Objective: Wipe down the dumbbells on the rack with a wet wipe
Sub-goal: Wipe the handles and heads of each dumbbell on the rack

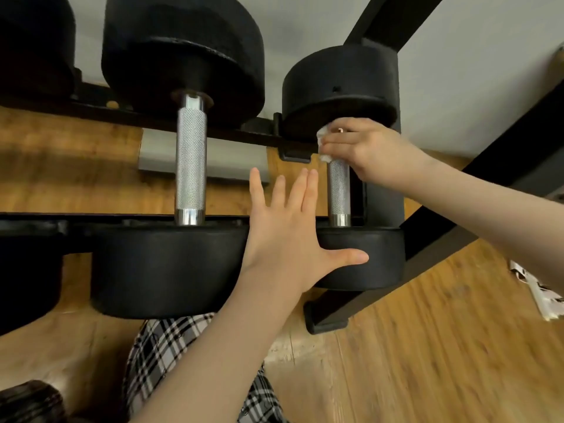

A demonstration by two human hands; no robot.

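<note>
White wet wipe [323, 145] sits pinched in right hand [369, 151] fingers against dumbbell handle [338, 190]; left hand [287, 236] fingers spread.

Bare forearms; black-and-white plaid garment [171, 355]

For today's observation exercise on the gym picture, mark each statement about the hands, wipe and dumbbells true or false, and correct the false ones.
1. The right hand grips a white wet wipe round the smaller black dumbbell's knurled steel handle. True.
2. The left hand holds the wipe. False: its fingers are spread and hold nothing.
3. The larger black dumbbell is being wiped. False: no hand touches its handle.
4. The floor is wooden. True.
</note>
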